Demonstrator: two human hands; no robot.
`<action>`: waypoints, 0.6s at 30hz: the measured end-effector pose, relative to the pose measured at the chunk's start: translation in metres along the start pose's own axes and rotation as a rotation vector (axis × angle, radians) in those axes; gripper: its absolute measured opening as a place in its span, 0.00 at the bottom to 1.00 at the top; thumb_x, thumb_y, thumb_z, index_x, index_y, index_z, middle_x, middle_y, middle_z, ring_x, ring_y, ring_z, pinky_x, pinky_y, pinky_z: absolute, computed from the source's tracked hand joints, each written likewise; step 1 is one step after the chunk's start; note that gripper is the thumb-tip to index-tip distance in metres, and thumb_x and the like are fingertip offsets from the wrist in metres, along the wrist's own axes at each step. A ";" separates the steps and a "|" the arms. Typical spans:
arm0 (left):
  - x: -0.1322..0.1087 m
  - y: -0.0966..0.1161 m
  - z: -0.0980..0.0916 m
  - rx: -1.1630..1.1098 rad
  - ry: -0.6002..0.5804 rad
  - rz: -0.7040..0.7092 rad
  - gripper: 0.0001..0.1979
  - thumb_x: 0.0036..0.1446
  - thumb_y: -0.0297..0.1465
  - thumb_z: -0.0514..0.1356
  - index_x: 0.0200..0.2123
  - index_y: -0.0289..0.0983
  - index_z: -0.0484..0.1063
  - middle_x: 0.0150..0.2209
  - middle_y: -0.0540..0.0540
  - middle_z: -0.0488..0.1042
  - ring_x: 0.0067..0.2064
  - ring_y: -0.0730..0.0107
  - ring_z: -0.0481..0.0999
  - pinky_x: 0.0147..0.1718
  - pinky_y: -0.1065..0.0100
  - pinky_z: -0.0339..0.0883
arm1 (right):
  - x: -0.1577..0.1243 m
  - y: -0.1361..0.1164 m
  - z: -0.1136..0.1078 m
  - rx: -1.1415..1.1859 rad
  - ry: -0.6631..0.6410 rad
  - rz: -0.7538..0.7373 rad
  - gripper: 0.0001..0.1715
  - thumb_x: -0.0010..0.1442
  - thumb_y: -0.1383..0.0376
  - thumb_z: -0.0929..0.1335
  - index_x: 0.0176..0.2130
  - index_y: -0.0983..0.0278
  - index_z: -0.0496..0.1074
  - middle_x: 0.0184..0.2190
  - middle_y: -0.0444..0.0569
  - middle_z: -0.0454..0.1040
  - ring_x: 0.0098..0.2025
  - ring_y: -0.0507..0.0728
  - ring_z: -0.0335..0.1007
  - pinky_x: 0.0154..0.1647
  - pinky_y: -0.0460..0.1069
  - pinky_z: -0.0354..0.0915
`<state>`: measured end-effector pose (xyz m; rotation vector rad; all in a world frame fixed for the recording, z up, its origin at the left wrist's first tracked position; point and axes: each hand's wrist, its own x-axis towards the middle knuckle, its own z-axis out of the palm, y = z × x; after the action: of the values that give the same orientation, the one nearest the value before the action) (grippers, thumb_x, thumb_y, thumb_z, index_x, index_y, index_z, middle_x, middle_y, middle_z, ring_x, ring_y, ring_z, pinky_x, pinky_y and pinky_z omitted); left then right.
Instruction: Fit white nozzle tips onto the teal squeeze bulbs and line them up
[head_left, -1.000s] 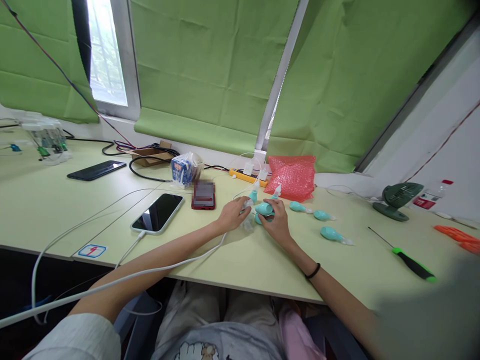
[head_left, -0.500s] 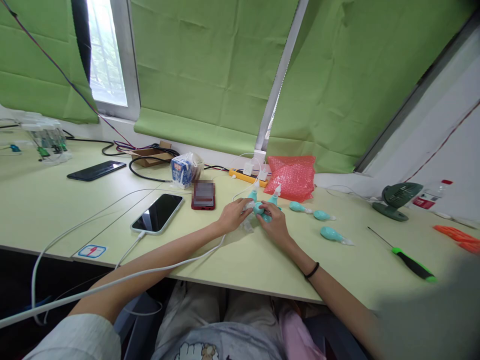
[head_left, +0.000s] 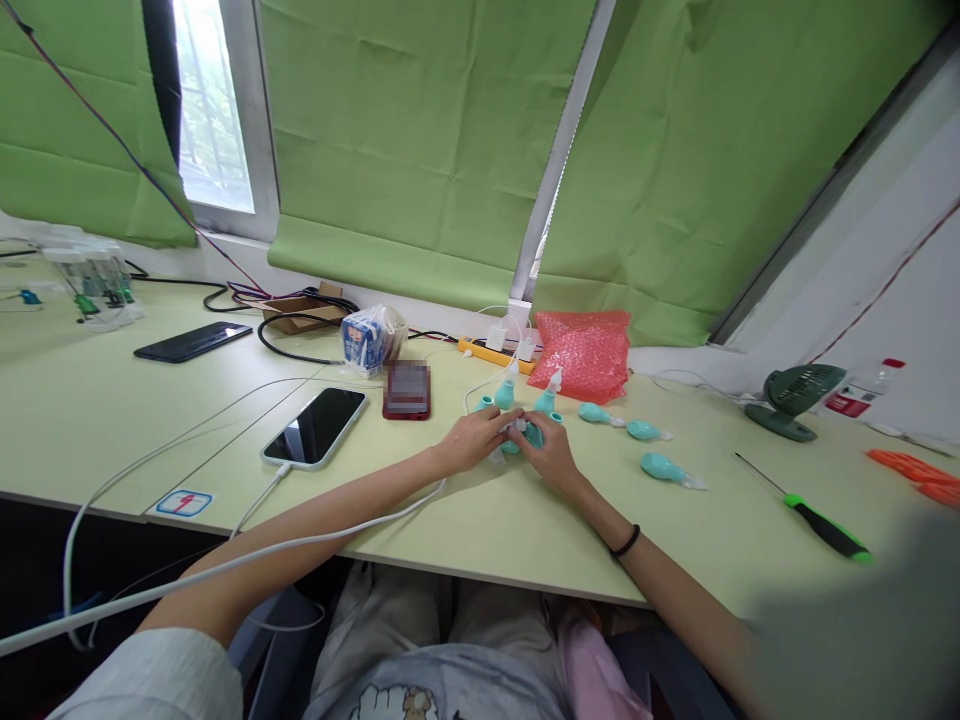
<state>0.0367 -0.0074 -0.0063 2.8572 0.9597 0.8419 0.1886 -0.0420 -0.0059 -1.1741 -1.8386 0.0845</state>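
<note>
My right hand point(head_left: 555, 456) is closed around a teal rubber bulb syringe point(head_left: 533, 434), much of it behind the fingers. Against its left end my left hand point(head_left: 471, 440) pinches a small clear nozzle point(head_left: 517, 425); whether nozzle and bulb are joined I cannot tell. Just beyond the fingers stand two teal bulbs with clear tips, a left one point(head_left: 505, 393) and a right one point(head_left: 549, 396). A bulb with an open neck point(head_left: 484, 402) is beside them. Several tipped bulbs lie to the right, the nearest bulb point(head_left: 661, 467) on its side.
A screwdriver point(head_left: 825, 525) and a green fan point(head_left: 796, 395) are on the right. Red bubble wrap point(head_left: 583, 352) sits behind the bulbs, beside a yellow power strip point(head_left: 495, 356). A white phone point(head_left: 316, 428) charges at left; its white cable point(head_left: 330, 535) crosses my left forearm.
The bulb in my right hand has turned, and the clear nozzle has come between both hands' fingertips. More bulbs show behind my fingers. The other things on the table have stayed put.
</note>
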 end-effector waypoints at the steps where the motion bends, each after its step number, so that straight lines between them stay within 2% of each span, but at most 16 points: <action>1: 0.000 0.000 0.000 -0.010 0.002 0.002 0.19 0.56 0.33 0.45 0.52 0.41 0.52 0.35 0.45 0.64 0.35 0.68 0.67 0.31 0.70 0.61 | 0.000 0.000 0.000 0.006 0.000 -0.002 0.10 0.49 0.59 0.63 0.31 0.63 0.67 0.30 0.48 0.69 0.35 0.56 0.63 0.37 0.51 0.59; 6: 0.000 -0.002 0.001 -0.138 0.075 0.000 0.20 0.56 0.35 0.45 0.51 0.38 0.51 0.40 0.43 0.64 0.40 0.67 0.66 0.35 0.68 0.61 | -0.001 -0.004 0.000 0.061 0.038 0.025 0.11 0.49 0.59 0.63 0.32 0.62 0.67 0.29 0.48 0.69 0.32 0.55 0.64 0.35 0.50 0.60; 12: 0.000 -0.001 -0.002 -0.163 0.150 0.007 0.18 0.56 0.36 0.44 0.47 0.35 0.56 0.36 0.43 0.65 0.37 0.68 0.66 0.36 0.68 0.60 | -0.002 -0.006 0.000 0.096 0.173 0.054 0.13 0.46 0.59 0.65 0.34 0.61 0.68 0.24 0.45 0.68 0.26 0.53 0.62 0.31 0.49 0.60; 18: 0.001 -0.005 -0.002 -0.156 0.153 0.041 0.16 0.57 0.35 0.42 0.46 0.35 0.58 0.35 0.44 0.66 0.36 0.70 0.66 0.34 0.70 0.59 | -0.003 0.000 0.001 0.190 0.174 0.086 0.13 0.45 0.60 0.66 0.34 0.61 0.67 0.25 0.46 0.69 0.26 0.53 0.63 0.30 0.49 0.61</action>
<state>0.0336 -0.0025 -0.0049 2.7214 0.8102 1.1012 0.1884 -0.0439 -0.0087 -1.0912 -1.5920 0.1956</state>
